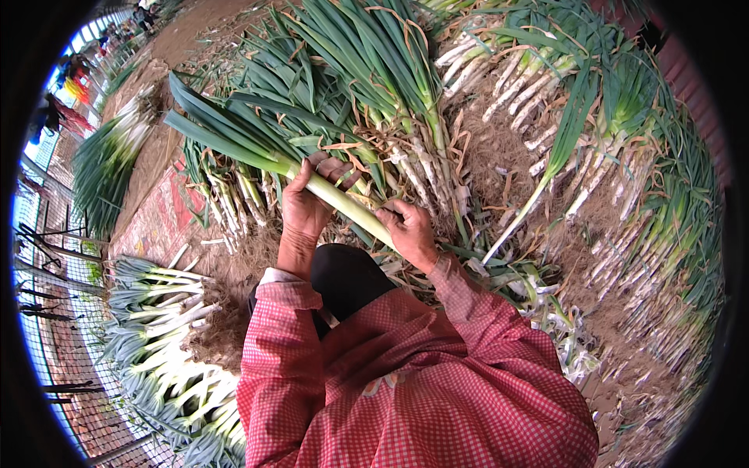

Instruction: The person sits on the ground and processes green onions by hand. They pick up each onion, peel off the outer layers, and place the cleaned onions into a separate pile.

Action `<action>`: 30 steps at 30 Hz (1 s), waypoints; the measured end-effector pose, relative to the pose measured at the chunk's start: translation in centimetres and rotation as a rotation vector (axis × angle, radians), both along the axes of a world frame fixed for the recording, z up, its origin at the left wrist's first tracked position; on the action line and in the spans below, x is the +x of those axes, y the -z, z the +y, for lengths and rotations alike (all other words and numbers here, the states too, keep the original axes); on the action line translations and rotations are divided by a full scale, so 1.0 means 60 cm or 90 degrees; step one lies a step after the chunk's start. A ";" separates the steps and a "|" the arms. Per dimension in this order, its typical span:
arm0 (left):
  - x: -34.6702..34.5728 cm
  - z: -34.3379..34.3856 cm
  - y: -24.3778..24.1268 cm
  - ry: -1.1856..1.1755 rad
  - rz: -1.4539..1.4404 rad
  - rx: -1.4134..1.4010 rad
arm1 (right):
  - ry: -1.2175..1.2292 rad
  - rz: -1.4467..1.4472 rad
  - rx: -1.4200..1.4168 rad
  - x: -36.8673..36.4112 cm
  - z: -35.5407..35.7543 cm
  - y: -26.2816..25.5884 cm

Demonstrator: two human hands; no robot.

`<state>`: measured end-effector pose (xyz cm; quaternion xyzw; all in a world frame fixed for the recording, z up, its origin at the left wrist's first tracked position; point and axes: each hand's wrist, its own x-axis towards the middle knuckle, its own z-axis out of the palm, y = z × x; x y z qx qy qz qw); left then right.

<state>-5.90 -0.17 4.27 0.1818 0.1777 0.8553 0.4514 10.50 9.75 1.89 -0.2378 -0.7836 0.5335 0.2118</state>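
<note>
A thick leek (pixel 339 196) with broad green leaves lies slantwise across both hands, its leaves to the upper left. My left hand (pixel 313 199) is closed around the upper stalk, thumb on the near side. Farther down the pale shank, my right hand (pixel 409 228) grips the lower end between thumb and fingers. That hand covers the root end of the leek. Just beyond the hands stands a heap of leeks (pixel 380 82) with dry brown outer leaves and dirty, rooted shanks.
Cleaned leeks (pixel 169 339) lie in a row at the left. Another bundle (pixel 117 158) rests farther off, near a wire mesh fence (pixel 76 351). Many soiled leeks (pixel 638 193) spread along the right. Peeled white skins (pixel 570 345) litter the ground beside my right sleeve.
</note>
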 end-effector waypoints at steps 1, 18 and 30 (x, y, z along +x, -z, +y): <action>0.002 0.001 -0.004 -0.007 -0.001 -0.007 | -0.004 0.025 -0.039 0.002 0.002 0.003; -0.035 -0.023 0.002 0.003 -0.020 0.043 | -0.226 -0.054 -0.073 0.042 0.031 0.003; -0.025 -0.024 -0.008 0.008 -0.016 0.062 | -0.082 0.032 -0.400 0.050 0.009 0.010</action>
